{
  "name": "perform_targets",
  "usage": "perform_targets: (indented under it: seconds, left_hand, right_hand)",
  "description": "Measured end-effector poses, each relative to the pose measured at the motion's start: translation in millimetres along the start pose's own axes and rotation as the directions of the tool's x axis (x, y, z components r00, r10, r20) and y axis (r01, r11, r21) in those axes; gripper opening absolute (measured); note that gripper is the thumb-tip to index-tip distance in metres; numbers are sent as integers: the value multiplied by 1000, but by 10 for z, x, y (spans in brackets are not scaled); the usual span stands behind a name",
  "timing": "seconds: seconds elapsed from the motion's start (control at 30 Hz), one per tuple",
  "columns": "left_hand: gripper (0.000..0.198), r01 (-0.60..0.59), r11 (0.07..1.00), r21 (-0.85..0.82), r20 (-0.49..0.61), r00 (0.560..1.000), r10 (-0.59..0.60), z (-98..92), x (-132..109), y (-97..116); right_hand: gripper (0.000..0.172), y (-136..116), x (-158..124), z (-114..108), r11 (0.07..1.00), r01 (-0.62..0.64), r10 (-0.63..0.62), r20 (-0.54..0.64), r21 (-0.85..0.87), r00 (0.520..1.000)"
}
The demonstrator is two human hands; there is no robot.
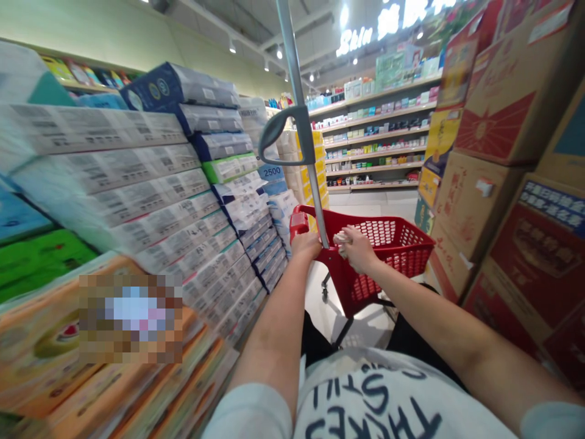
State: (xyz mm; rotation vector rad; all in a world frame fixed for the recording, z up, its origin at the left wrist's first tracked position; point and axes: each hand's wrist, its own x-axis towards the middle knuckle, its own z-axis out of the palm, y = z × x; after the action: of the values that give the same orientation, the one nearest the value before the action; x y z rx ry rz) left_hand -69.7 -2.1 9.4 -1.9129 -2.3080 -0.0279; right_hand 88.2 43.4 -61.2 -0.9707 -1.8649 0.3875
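Note:
My left hand (305,244) is closed around the near edge of a red plastic shopping cart (393,250), just below its raised handle (299,222). My right hand (359,250) grips the same rim further right. A crumpled white item (340,238), perhaps paper or tissue, pokes out from under its fingers. A vertical metal pole (297,97) with a grey clip (283,131) passes in front of the cart, between my hands. The cart's basket interior shows only red mesh.
Stacked tissue packs (137,183) form a tall wall along the left. Large cardboard cartons (493,171) are piled on the right. Shelves of boxed goods (375,134) line the far wall, and a tiled aisle floor (365,210) runs between the stacks.

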Motion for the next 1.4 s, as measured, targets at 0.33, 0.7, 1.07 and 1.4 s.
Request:
perform_targets:
  seconds: [0.33,0.7,1.07,1.4]
  left_hand:
    - [33,-19,999,-34,-15,1000,18,44,11,-15]
    - [40,-171,983,-58,-267,952,150,94,-215,-96]
    - [58,83,994,-73,-359,928,-103,190,-130,298]
    - [52,24,997,-74,-301,953,-46,194,-134,222]
  right_hand:
    - [31,145,-115,28,999,33,-25,223,-35,974]
    - [50,261,-176,206,975,188,-210,202,122,957]
    - [48,-30,-117,191,945,304,-325,217,124,921]
    - [51,84,-147,156,990,104,-116,130,96,985]
